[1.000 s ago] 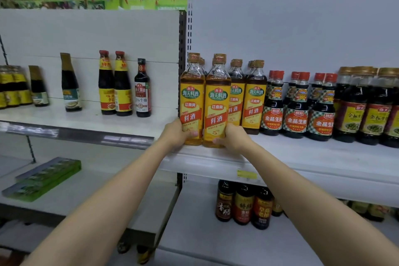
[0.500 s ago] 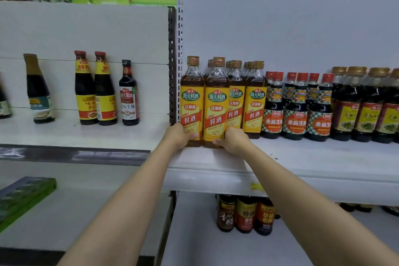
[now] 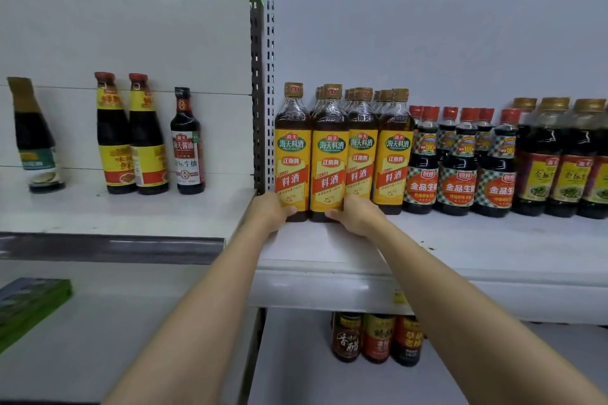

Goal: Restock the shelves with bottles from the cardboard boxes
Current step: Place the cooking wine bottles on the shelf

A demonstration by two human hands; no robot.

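1. Two yellow-label cooking wine bottles stand upright at the left end of the upper right shelf [image 3: 329, 250], set back from its front edge: left bottle [image 3: 292, 154], right bottle [image 3: 330, 158]. They touch each other; more of the same bottles stand just right and behind.
2. Left hand [image 3: 270, 211] grips the base of the left bottle, thumb across the front. Right hand [image 3: 357, 214] grips the base of the right bottle likewise. Both hands hold; neither is spread wide.
3. Handling, judged: full, so fairly heavy; rigid; clear wall looks smooth and possibly slippery; tall and narrow, so tippy when pushed low. Glass or plastic: cannot tell. Best hold is low on the labelled body, as now, or at mid-label for lifting.
4. Right of the row: red-cap soy sauce bottles [image 3: 457, 164], touching it.
5. Left bay shelf: a few dark sauce bottles [image 3: 131, 135], well apart from the hands.
6. No cardboard box in view.
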